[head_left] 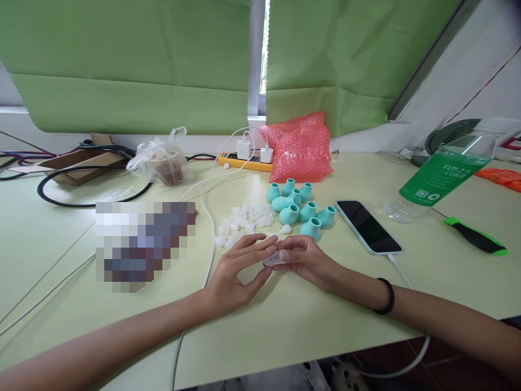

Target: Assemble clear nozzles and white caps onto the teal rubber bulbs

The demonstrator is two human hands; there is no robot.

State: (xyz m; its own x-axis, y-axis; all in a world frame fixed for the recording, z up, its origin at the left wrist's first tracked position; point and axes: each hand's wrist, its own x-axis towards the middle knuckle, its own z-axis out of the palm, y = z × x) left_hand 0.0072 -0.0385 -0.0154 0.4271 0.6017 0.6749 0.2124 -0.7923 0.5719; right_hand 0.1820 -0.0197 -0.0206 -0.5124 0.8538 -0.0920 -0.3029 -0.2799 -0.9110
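Note:
Over the table's front middle, my right hand (311, 263) pinches a small translucent plastic piece (272, 259) between thumb and fingers. My left hand (244, 271) meets it from the other side, its index fingertip and thumb closed about the same piece and its other fingers stretched out. The fingertips partly hide the piece. Just behind my hands lies a loose group of small whitish translucent plastic pieces (244, 219). Right of these are several turquoise bulb-shaped parts (311, 228) with round open necks, mostly upright; one lies on its side.
A charging phone (368, 227) lies to the right, with a green-labelled bottle (443, 171) and a green-black handled tool (476, 236) beyond. Pink bubble wrap (303, 149) and a power strip (228, 159) are behind. A white cable (208, 217) runs left of the pieces, beside a blurred-out object (146, 244).

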